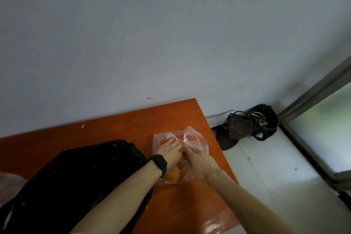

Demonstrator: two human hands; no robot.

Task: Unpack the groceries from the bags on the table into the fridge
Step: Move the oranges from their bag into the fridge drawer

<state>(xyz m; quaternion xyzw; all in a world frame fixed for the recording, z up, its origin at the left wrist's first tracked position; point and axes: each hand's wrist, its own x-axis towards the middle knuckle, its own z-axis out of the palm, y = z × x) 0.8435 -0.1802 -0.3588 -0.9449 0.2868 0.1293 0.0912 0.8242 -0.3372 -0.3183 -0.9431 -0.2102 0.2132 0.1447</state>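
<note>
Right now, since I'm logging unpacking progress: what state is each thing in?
clear plastic bag: on table, handles apart, fruit inside.
orange fruit: inside that bag.
black bag: slumped on table, contents hidden.
left hand: rests on the clear bag's mouth, grip unclear.
right hand: grips the clear bag's plastic.
floor bag: open, green stalks sticking out.

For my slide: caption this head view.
Left hand and right hand handle a plastic bag of orange fruit on the table, beside a black bag.

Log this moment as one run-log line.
stage: opening bag | left hand: on plastic bag mouth, grip unclear | right hand: pinching bag mouth | inside: orange fruit | black bag: beside, on table
</note>
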